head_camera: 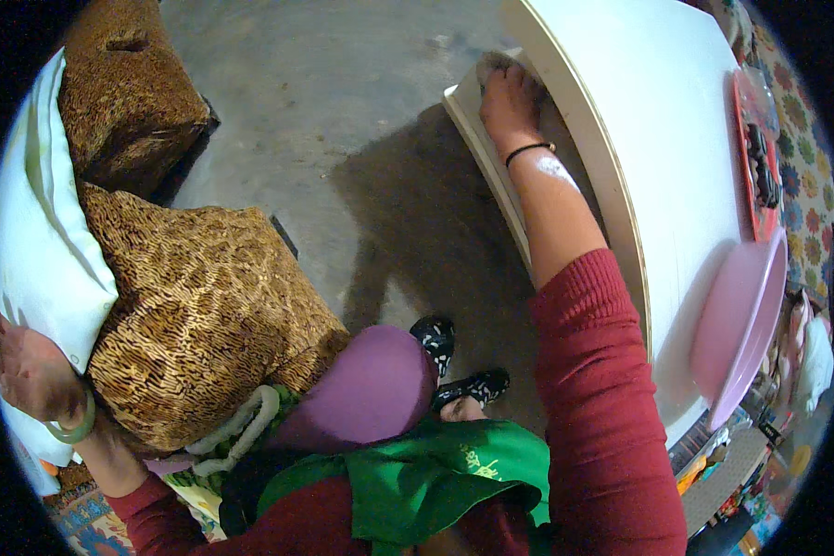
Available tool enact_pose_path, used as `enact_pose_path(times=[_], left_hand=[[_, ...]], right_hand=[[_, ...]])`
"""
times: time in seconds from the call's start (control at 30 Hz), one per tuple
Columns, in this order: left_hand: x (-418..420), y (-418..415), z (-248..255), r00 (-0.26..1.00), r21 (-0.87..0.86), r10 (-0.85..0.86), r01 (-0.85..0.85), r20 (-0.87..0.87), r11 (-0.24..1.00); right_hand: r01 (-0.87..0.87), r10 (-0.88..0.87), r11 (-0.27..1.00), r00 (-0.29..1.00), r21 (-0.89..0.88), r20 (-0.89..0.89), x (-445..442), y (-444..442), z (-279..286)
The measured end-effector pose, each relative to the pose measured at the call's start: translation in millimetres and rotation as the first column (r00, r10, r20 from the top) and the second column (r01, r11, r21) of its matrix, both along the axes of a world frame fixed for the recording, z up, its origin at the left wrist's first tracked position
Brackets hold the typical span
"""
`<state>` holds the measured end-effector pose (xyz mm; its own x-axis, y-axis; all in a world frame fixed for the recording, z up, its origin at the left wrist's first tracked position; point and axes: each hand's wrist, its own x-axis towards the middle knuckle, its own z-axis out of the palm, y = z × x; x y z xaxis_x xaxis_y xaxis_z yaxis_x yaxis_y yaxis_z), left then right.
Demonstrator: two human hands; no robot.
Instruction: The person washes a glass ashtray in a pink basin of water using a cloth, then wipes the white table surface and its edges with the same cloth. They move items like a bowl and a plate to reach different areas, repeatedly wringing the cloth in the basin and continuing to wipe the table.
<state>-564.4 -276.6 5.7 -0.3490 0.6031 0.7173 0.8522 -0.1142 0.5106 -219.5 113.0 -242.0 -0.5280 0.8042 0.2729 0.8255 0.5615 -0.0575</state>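
Note:
My right hand (512,101) reaches down beside the white table (674,160), at the far end of its low pale ledge (490,163). Its fingers are bent over a blurred greyish, cloth-like thing (495,64); whether they grip it is unclear. A dark band circles that wrist, and a white smear marks the forearm. Out to the left, my left hand (35,372) is palm up with its fingers apart and nothing in it. It overlaps the lower corner of a white pillow (55,278); contact cannot be told. A pale green bangle (76,427) is on the left wrist.
A pink plastic basin (740,333) and a red tray (757,160) with dark items stand on the table. At left are a brown patterned sofa seat (201,299) and another brown upholstered piece (132,104). Grey floor (299,104) lies between. Assorted goods (730,479) crowd the lower right.

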Motion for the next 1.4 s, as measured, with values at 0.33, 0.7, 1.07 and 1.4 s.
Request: enact_pose_path(times=[0.33, 0.7, 1.07, 1.4], left_hand=[[4, 8, 0, 0.94, 0.036, 0.021, -0.036, 0.341, 0.999], [16, 38, 16, 0.995, -0.034, 0.018, -0.021, -0.1, 0.999], [6, 30, 15, 0.988, -0.109, -0.113, 0.101, -0.109, 0.989], [3, 22, 13, 0.994, -0.185, -0.099, 0.089, -0.044, 0.979]], right_hand=[[0.087, -0.013, 0.968, 0.955, -0.237, 0.296, 67, -48, 21], [0.0, 0.03, 0.961, 0.994, -0.277, 0.104, 131, -158, 118], [-0.203, 0.189, 0.976, 0.585, -0.083, 0.789, 271, -223, 194], [-0.335, 0.285, 0.936, 0.538, -0.109, 0.793, 138, -110, 188]])
